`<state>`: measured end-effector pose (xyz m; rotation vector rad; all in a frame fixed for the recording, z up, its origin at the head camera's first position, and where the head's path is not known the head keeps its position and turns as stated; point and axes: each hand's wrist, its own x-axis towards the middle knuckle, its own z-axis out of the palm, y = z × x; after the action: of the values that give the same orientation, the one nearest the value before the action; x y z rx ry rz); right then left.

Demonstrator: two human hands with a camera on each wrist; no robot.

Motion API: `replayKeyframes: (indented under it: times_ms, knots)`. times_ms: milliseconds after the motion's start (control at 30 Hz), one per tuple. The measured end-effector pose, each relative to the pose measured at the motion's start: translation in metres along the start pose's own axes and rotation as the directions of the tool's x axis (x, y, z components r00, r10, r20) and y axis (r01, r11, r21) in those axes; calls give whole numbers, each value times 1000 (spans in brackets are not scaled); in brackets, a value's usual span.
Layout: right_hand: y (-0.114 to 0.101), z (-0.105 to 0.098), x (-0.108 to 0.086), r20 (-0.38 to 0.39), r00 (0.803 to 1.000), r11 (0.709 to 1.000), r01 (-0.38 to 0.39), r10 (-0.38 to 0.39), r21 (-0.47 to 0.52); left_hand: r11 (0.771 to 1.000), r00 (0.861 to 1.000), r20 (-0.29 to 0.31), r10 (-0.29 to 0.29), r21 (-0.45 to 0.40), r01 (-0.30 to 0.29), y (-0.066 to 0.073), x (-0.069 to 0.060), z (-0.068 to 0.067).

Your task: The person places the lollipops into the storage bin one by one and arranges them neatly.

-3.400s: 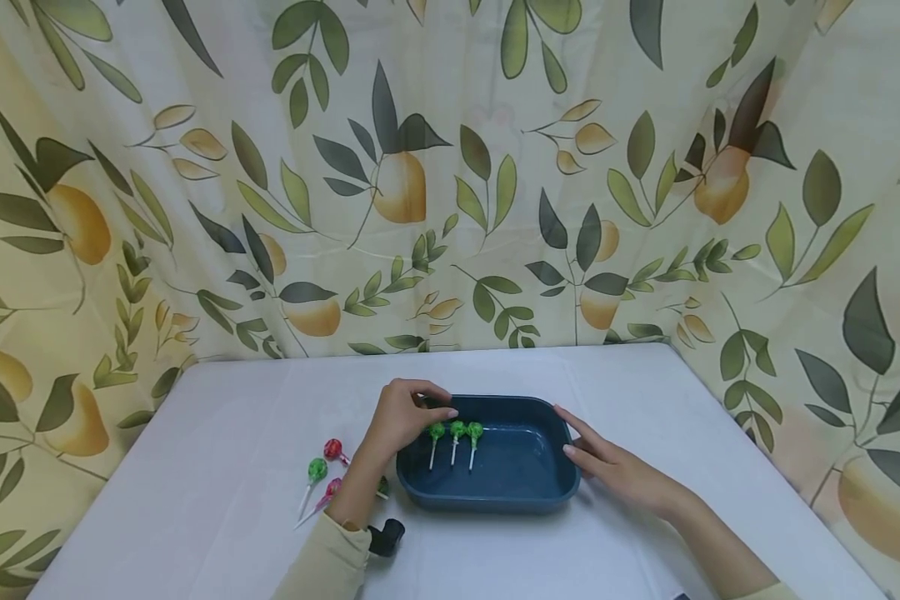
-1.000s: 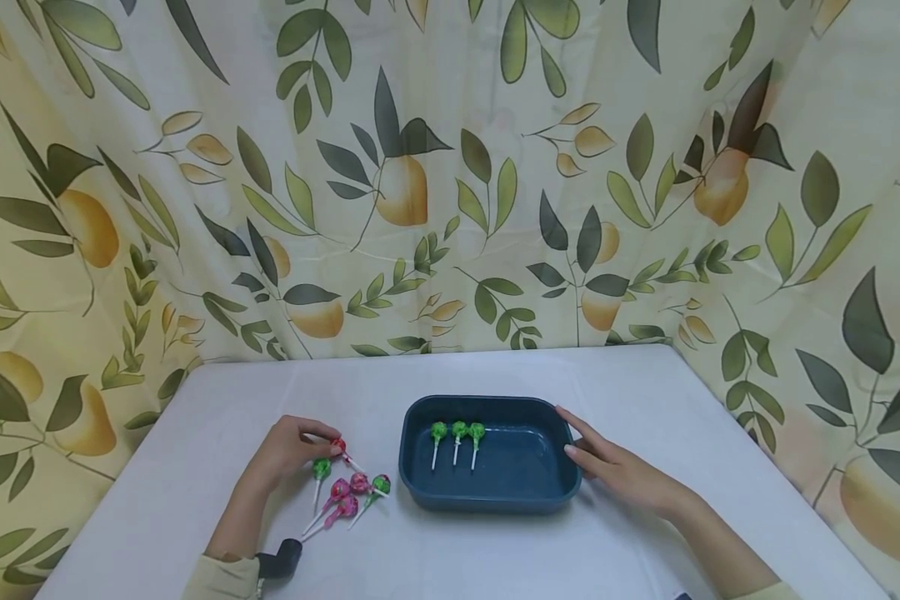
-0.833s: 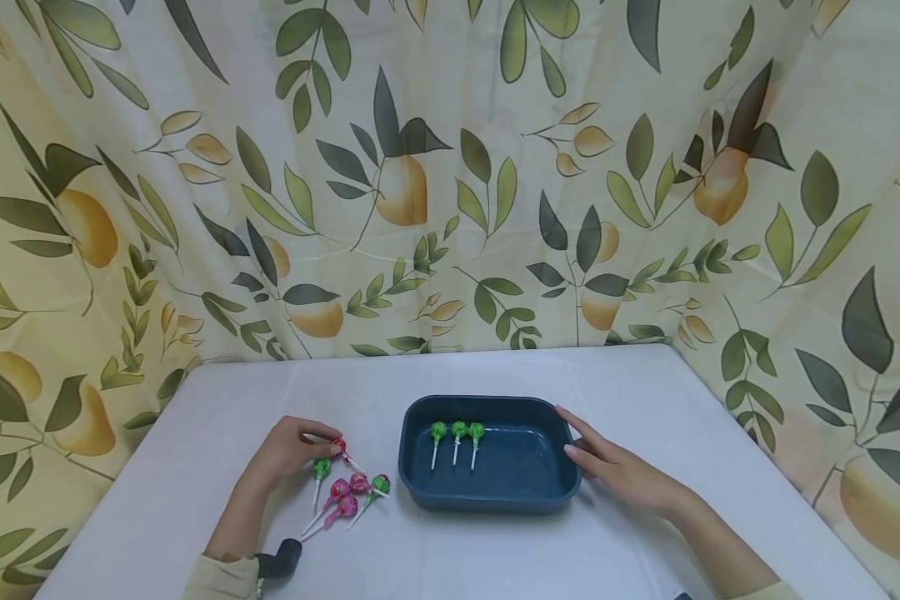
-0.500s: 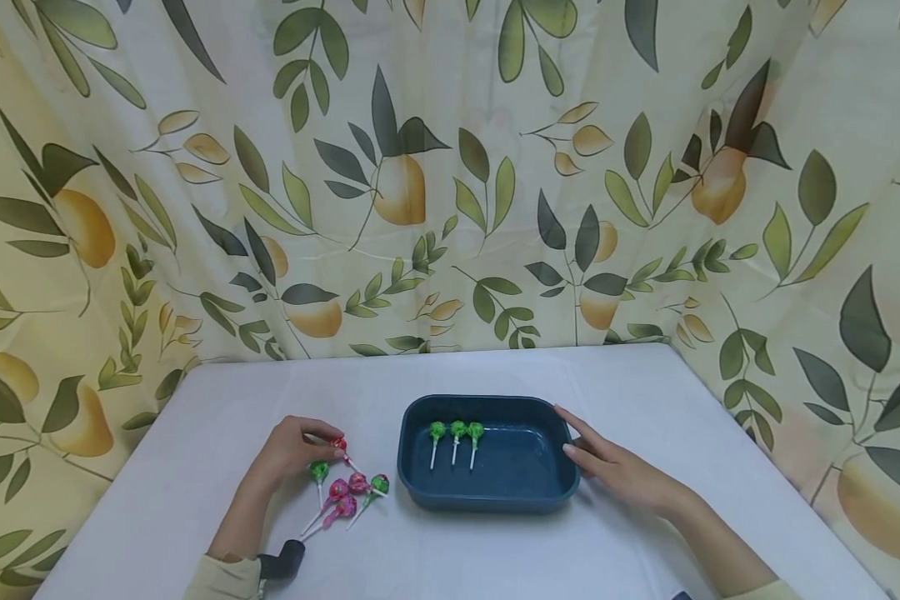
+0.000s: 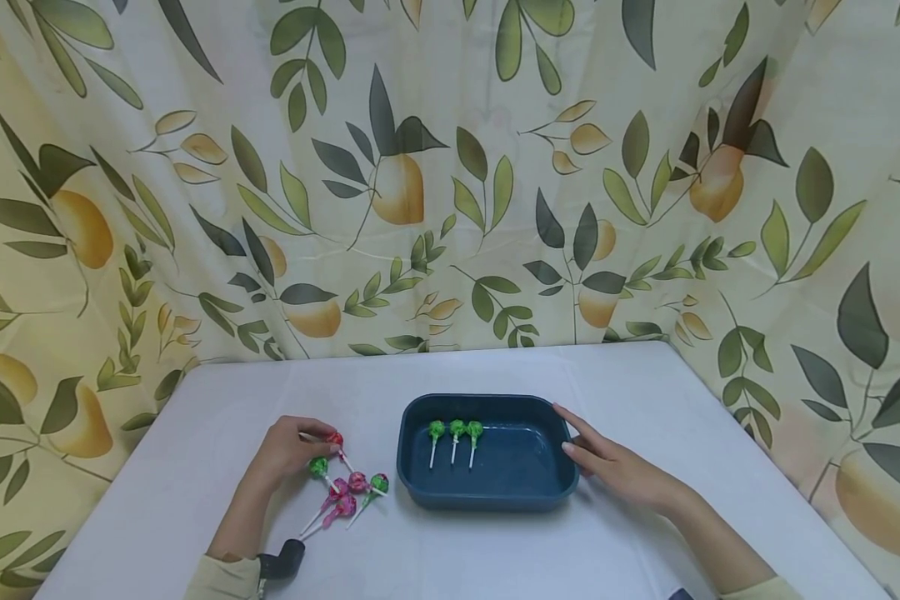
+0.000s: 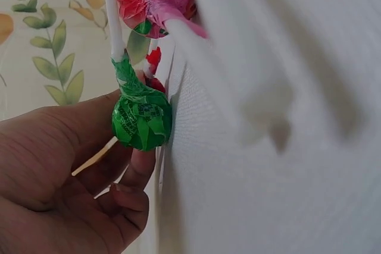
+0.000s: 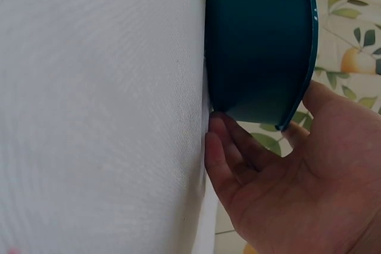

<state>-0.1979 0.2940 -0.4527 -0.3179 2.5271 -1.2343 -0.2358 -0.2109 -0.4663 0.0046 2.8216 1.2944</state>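
My left hand (image 5: 288, 450) pinches a red lollipop (image 5: 335, 438) at the left of the table; in the left wrist view its head is mostly hidden behind a green lollipop (image 6: 141, 120). That green lollipop (image 5: 318, 467) lies close by the fingers, its stick pointing toward several pink lollipops (image 5: 345, 505). Another green lollipop (image 5: 378, 483) lies nearer the blue tray (image 5: 525, 492). Inside the tray, three green lollipops (image 5: 457, 428) stand in a row at the left. With fingers extended, my right hand (image 5: 615, 471) touches the tray's right end, thumb at the rim (image 7: 314, 34).
A white cloth covers the table (image 5: 480, 558). Behind it hangs a curtain (image 5: 450, 250) with a fruit-and-leaf print. A black wrist mount (image 5: 283, 560) sits at my left wrist, near the lollipop sticks.
My left hand has gone from the tray's left side to the loose lollipops and taken hold of the red one. The nearby green lollipop's stick has swung right. The right hand stays at the tray.
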Motion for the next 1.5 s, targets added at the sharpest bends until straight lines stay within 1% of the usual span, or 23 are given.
replayKeyframes:
  times_ms: [267, 467, 633, 833, 967, 1167, 1400, 1500]
  knots:
    - [-2, -1, 0, 5, 1000, 1000, -9, 9, -1, 1000, 1000, -10, 20, -6, -21, 1, 0, -2]
    - [-3, -2, 0, 1, 1000, 1000, -2, 2, -5, 1000, 1000, -26, 6, 4, -6, 6, 4, -7]
    - [-2, -2, -1, 8, 1000, 1000, 8, -8, 12, 1000, 1000, -28, 3, 24, -2, 13, 7, -12]
    - [-1, -1, -1, 4, 1000, 1000, 19, -19, 6, 998, 998, -30, 53, 29, -52, 23, 11, -18]
    - [-1, -1, -1, 2, 1000, 1000, 12, -12, 9, 998, 997, -30, 66, 23, -65, 29, 13, -20]
    - [0, 0, 0, 2, 1000, 1000, 11, -11, 14, 996, 996, -26, 87, 22, -87, 37, 16, -20]
    - [1, 0, -1, 2, 1000, 1000, 9, -9, 5, 994, 995, -10, 102, 26, -102, 50, 18, -19]
    - [0, 0, 0, 4, 1000, 1000, 2, -2, -5, 993, 993, -4, 118, 28, -118, 56, 20, -19]
